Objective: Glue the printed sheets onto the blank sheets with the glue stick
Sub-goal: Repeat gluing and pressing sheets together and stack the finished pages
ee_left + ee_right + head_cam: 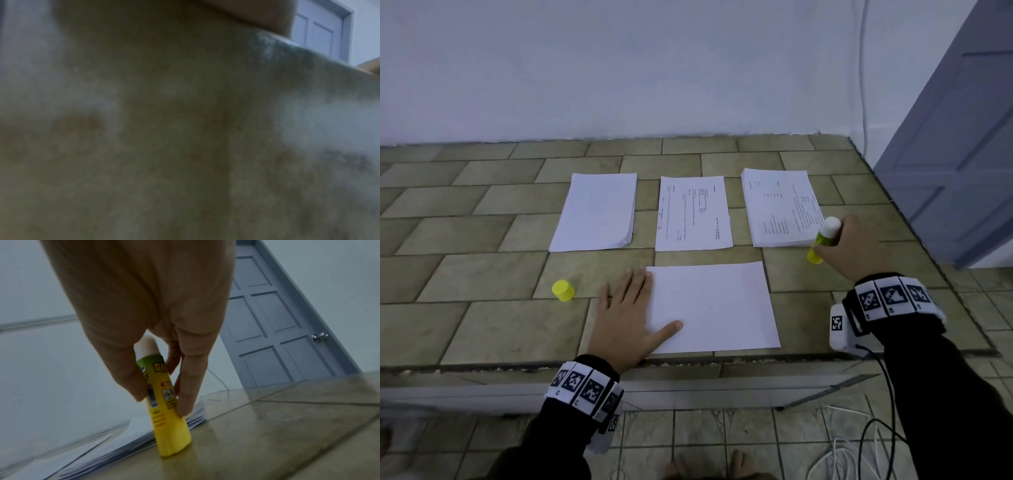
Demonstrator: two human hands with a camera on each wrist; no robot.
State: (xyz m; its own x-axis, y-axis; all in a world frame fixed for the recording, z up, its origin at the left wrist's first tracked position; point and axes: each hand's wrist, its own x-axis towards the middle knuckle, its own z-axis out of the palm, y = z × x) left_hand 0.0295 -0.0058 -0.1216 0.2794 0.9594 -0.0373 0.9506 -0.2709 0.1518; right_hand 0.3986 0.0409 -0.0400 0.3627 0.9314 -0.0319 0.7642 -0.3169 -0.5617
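A blank sheet lies near the front edge of the tiled counter. My left hand presses flat on its left edge, fingers straight. My right hand pinches the uncapped yellow glue stick, whose base stands on the counter beside the printed stack. In the right wrist view the thumb and fingers grip the glue stick, its white glue tip up. The yellow cap stands left of my left hand. A blank stack and a single printed sheet lie further back.
The tiled counter ends at a white wall behind and drops off at the right edge near a grey door. Cables lie on the floor below at the right. The left wrist view is blurred against the counter.
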